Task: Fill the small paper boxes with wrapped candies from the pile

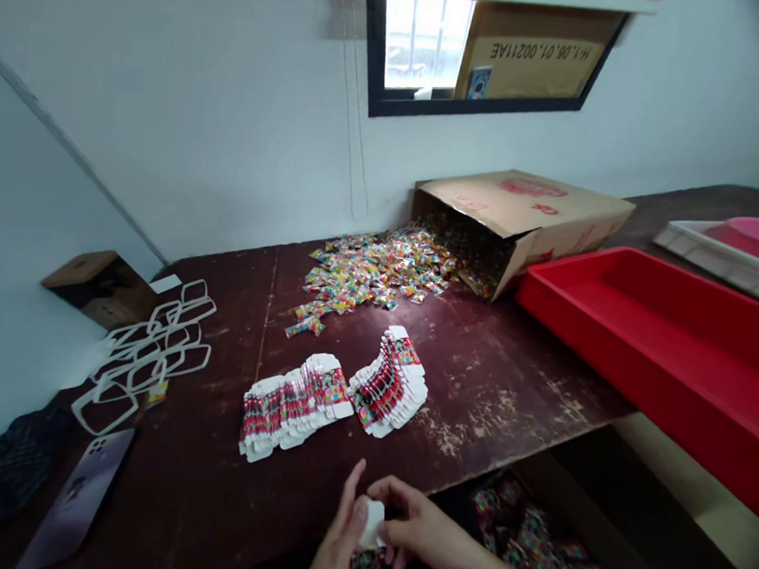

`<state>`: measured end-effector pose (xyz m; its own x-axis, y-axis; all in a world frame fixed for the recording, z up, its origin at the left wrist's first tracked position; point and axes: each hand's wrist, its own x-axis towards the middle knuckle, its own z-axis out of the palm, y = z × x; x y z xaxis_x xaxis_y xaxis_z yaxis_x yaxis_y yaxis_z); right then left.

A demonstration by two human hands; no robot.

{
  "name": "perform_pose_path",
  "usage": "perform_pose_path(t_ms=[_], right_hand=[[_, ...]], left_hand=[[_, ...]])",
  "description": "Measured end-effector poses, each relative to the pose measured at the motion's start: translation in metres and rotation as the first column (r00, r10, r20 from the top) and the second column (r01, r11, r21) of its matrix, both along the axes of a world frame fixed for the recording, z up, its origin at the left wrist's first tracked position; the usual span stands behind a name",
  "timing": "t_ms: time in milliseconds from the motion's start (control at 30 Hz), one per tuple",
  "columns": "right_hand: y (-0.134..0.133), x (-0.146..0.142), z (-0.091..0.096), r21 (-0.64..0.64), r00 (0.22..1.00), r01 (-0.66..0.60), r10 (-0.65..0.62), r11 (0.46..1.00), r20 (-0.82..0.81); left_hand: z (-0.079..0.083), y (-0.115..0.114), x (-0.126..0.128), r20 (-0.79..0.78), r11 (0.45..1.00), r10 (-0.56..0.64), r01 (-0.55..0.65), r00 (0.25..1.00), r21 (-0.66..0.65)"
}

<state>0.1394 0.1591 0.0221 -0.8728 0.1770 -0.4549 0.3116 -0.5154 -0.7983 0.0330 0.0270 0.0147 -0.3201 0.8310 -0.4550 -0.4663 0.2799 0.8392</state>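
Both hands meet at the near table edge around one small white card packet point(373, 525). My left hand point(339, 542) curls against its left side with fingers closed on it. My right hand point(418, 526) pinches its right side. A colourful bit shows under the card. Just beyond lie two fanned rows of white header cards with red and multicolour print: the left row point(293, 404) and the right row point(391, 381). Farther back, a heap of small colourful candy packets point(371, 271) spills from a tipped cardboard box point(521, 212).
A red tray point(668, 339) and a white tray with a pink lid point(739, 245) stand at the right. White cut-out frames point(151, 346) and a phone point(79, 497) lie left on the dark wooden table point(502, 388). A box of colourful packets point(543, 547) sits below the table edge.
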Motion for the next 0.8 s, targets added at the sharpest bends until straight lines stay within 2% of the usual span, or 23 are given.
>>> perform_pose_path(t_ms=[133, 200, 300, 367, 500, 633, 733, 800], right_hand=[[0.002, 0.000, 0.000, 0.228, 1.000, 0.002, 0.001, 0.974, -0.016], [0.001, 0.003, 0.008, 0.372, 0.996, 0.001, 0.032, 0.928, -0.084], [-0.003, 0.007, 0.020, 0.529, 0.968, 0.049, 0.091, 0.847, -0.234], [-0.004, 0.007, 0.020, 0.551, 0.961, 0.071, 0.091, 0.831, -0.261], [0.002, 0.005, 0.003, 0.526, 0.988, 0.004, 0.079, 0.850, -0.135], [0.012, 0.004, -0.009, 0.555, 0.988, -0.004, 0.087, 0.832, -0.124], [0.018, 0.005, -0.006, 0.568, 0.983, -0.006, 0.109, 0.823, -0.147], [0.022, 0.008, -0.001, 0.615, 0.964, -0.035, 0.190, 0.788, -0.188]], left_hand=[[-0.005, -0.001, -0.007, 0.140, 0.995, -0.069, 0.059, 0.988, 0.076], [-0.001, -0.001, -0.007, 0.198, 0.995, -0.094, 0.088, 0.976, 0.040], [0.007, 0.000, -0.006, 0.263, 0.999, -0.020, 0.027, 0.965, -0.023], [0.009, 0.000, -0.004, 0.310, 1.000, -0.006, 0.010, 0.951, -0.009], [0.006, -0.005, -0.002, 0.352, 0.997, -0.063, 0.046, 0.934, 0.056], [0.005, -0.009, -0.004, 0.146, 0.981, -0.187, 0.178, 0.972, 0.073], [0.005, -0.008, -0.008, 0.057, 0.963, -0.266, 0.262, 0.962, 0.068], [0.005, -0.007, -0.010, 0.033, 0.947, -0.318, 0.316, 0.948, 0.054]])
